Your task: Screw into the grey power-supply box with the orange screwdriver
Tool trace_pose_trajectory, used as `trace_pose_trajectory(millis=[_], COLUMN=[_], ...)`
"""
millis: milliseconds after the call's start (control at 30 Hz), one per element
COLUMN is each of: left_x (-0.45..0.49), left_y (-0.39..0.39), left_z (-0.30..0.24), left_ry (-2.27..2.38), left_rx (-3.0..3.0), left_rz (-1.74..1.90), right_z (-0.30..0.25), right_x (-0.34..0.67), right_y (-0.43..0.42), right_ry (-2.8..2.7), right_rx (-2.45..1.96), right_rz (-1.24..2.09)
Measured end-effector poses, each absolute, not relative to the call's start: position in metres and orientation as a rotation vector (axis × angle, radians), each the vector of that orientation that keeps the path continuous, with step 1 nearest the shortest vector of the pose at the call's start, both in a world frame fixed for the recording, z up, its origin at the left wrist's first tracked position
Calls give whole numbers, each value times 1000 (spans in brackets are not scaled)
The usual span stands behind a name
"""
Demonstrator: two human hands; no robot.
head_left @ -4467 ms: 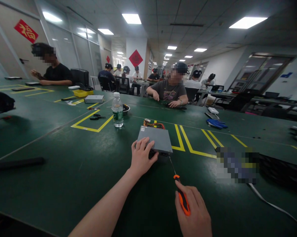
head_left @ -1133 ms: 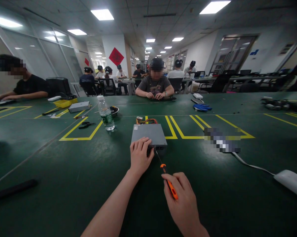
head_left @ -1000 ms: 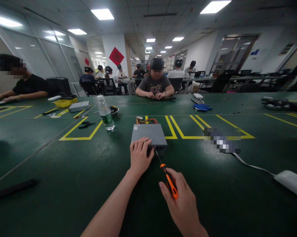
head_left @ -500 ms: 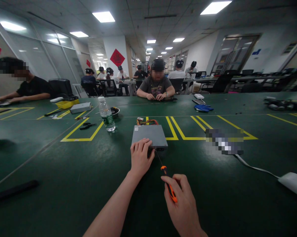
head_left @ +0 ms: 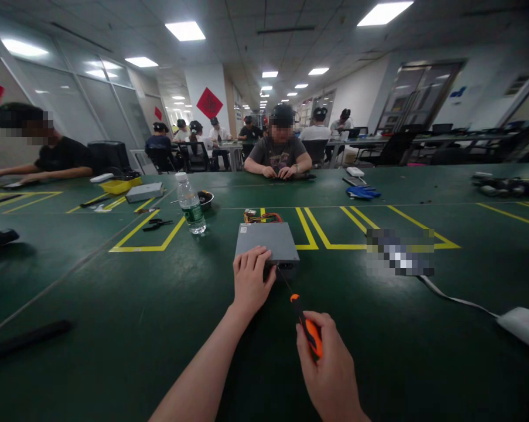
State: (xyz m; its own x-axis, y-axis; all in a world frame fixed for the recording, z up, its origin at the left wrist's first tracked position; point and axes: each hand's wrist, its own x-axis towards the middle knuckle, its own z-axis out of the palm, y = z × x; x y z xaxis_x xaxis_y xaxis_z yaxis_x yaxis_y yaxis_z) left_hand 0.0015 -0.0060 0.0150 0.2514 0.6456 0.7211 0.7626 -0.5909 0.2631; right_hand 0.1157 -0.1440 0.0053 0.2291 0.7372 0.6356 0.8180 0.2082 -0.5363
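Observation:
A grey metal computer power supply (head_left: 268,237) lies on the green table in front of me, its bundle of coloured cables (head_left: 264,217) at the far side. My left hand (head_left: 252,278) grips its near left corner, fingers over the top and thumb against the near face. In my right hand (head_left: 330,363) is an orange and black screwdriver (head_left: 308,328), its handle between thumb and fingers. The thin shaft points up and left to the near face of the power supply, close to my left thumb. Exactly what the tip touches is too small to make out.
A water bottle (head_left: 191,205) stands left of the power supply, before a metal bowl (head_left: 205,200). Black pliers (head_left: 157,224) lie further left. At right are a blurred-out object (head_left: 400,252) with a strap and blue gloves (head_left: 363,193). A co-worker (head_left: 282,146) sits opposite.
My right hand has shifted slightly right, and its fingers have rolled around the screwdriver handle, showing more of it. My left hand and the power supply stay put.

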Motion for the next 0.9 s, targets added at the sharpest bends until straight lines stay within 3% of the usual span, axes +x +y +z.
trace_pose_trajectory(millis=[200,500,900], left_x=[2,2,2], left_y=[-6,-8,-7], left_z=[15,17,16], left_ry=[-1349,-1349,-1357], left_rx=[-2379,-2370,-2345], left_rz=[-1274,-1254,-1225], right_z=[5,8,8], right_x=[115,115,115], right_y=[-139,-147,-140], right_ry=[-1673,-1528,-1623], right_rx=[-1477,-1690,-1448], right_rz=[-232,239,-212])
